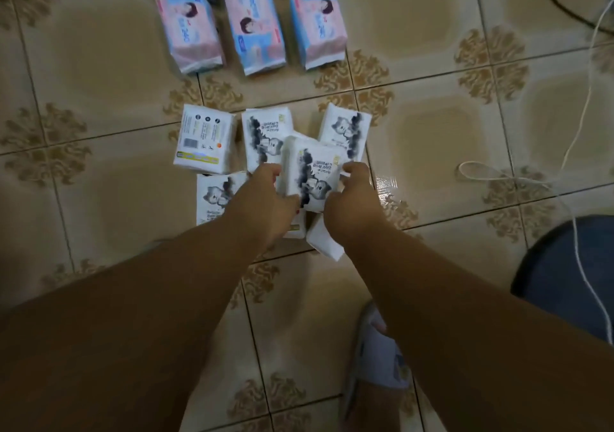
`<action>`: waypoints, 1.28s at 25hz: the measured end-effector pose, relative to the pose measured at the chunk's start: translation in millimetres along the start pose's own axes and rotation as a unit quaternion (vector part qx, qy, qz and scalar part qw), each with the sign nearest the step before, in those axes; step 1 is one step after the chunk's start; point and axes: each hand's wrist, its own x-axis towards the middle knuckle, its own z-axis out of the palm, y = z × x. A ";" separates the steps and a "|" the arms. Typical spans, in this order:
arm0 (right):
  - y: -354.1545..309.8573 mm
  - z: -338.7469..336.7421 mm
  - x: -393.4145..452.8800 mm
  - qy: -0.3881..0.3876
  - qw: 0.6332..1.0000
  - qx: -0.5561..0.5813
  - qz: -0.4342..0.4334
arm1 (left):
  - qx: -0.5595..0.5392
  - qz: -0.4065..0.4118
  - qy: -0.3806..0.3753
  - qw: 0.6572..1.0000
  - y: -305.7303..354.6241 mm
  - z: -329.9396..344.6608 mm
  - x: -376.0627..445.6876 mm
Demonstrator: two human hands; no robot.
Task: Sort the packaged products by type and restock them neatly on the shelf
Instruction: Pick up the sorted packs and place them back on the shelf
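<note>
**Sorting tissue packs on the floor, shelf nowhere in sight yet**

Sorting is clearly the step in hand, going by the head view, which is the only one. Both hands are on one white cat-print pack [310, 172], held just above the pile: the left hand [265, 195] has its fingers curled round the pack's 9 o'clock edge, the right hand [354, 195] pinches the 3 o'clock edge. So neither is slack or empty, both grip the same pack.

Under and around it, the other white packs [206, 139] sit in a loose cluster on the tiled floor [432, 132], some face up with the cat print, one showing its barcode side, a couple half hidden under the wrists. At 12 o'clock, well apart from the white lot, the pink-and-blue packs [254, 29] lie in tidy rows. At 5 o'clock there's a slippered foot [375, 358], and a white cord [578, 126] trails down at 3 o'clock.

Looks like the types are already split but not yet restocked. Next move probably calls for squaring this pack up with its white mates, same face up, so the stack carries cleanly. No shelf shows here, so where it goes can't be told.
</note>
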 end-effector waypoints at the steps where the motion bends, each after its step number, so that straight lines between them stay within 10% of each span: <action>1: 1.2 3.6 4.6 -0.004 0.998 0.055 -0.001 | -0.062 -0.029 -0.003 0.998 -1.0 3.5 8.1; 6: -16.8 2.0 9.2 -0.044 0.975 0.214 0.048 | -0.252 -0.088 0.056 0.962 -4.5 -19.6 16.2; 12: -30.8 12.1 77.9 0.119 0.971 -0.206 0.022 | -0.332 -0.102 0.099 0.933 -11.4 -37.9 52.6; 19: -61.2 -11.2 39.8 0.070 0.997 -0.029 0.011 | -0.346 -0.092 0.081 0.930 9.6 -61.1 34.2; 32: -507.6 -251.8 -363.1 0.027 0.926 0.127 -0.354 | -0.345 0.210 0.303 0.863 331.4 -399.8 -401.3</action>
